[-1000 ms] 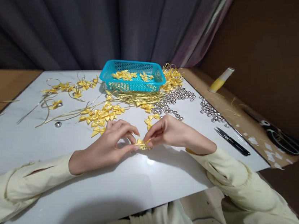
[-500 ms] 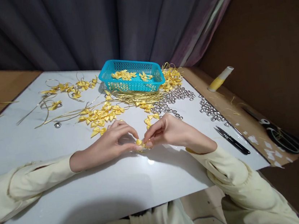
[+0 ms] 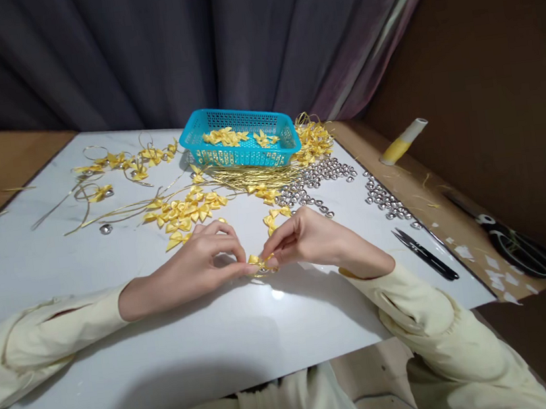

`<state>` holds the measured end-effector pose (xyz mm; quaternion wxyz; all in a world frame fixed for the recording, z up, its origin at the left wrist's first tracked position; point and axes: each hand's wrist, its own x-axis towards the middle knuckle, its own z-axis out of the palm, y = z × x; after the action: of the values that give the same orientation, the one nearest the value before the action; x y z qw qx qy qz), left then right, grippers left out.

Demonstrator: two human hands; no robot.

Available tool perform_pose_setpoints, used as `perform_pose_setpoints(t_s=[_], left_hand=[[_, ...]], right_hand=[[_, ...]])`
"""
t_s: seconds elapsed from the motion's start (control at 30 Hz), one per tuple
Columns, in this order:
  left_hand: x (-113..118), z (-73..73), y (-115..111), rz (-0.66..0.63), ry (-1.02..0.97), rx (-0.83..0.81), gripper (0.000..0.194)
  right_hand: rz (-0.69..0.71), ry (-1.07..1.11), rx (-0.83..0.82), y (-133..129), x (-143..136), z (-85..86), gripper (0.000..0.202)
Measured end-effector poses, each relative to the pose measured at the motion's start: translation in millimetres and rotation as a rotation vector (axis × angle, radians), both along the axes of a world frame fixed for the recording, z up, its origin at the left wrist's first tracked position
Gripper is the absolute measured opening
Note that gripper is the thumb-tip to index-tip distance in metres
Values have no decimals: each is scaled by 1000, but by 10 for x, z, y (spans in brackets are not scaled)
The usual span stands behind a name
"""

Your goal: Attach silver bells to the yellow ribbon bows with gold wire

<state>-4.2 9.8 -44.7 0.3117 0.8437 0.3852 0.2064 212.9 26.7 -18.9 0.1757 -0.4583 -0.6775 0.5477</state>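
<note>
- Left hand [image 3: 205, 259] and right hand [image 3: 310, 243] pinch a small yellow bow [image 3: 254, 258] with gold cord [image 3: 260, 274], fingertips nearly together.
- Bow sits mid-table, on the near side of a blue basket [image 3: 217, 159].
- Long axis runs roughly left to right; its facing is too small to tell.

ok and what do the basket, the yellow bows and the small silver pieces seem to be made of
Basket: most likely moulded plastic with a slight sheen, judging by its even blue colour and patterned holes.
Yellow bows: probably satin ribbon, given the soft shine along their folds.
Silver pieces: bright and mirror-like; could be metal or coated plastic, too small to tell.
</note>
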Motion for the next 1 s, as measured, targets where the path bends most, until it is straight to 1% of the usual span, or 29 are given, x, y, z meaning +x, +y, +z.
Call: perform_pose_setpoints(t_s=[0.07, 0.13, 0.2, 0.3, 0.4, 0.5, 0.63, 0.73, 0.9, 1.0], left_hand=[[15, 31, -31, 27, -5, 5, 24], [34, 54, -47, 50, -17, -50, 25], [51, 61, -43, 77, -38, -165, 26], [69, 49, -24, 83, -100, -354, 27], [80, 40, -26, 84, -182, -453, 28], [96, 55, -50, 94, -243, -494, 26], [113, 72, -73, 101, -263, -513, 25], [108, 60, -71, 95, -286, -558, 26], [78, 23, -66, 87, -315, -607, 25], [75, 32, -90, 111, -325, -673, 24]], right_hand=[[11, -2, -9, -3, -7, 5, 18], [17, -5, -10, -5, -10, 13, 19], [18, -7, -4, -7, -8, 20, 18], [14, -5, 0, -8, -5, 19, 17], [-1, 35, -36, -6, -3, 3, 14], [-10, 81, -64, -2, -1, -15, 13], [-3, 52, -48, -5, 5, -23, 11], [-5, 38, -32, -8, 15, -17, 11], [-43, 46, -21, 8, 40, -4, 10], [-71, 66, -30, 23, 51, -2, 9]])
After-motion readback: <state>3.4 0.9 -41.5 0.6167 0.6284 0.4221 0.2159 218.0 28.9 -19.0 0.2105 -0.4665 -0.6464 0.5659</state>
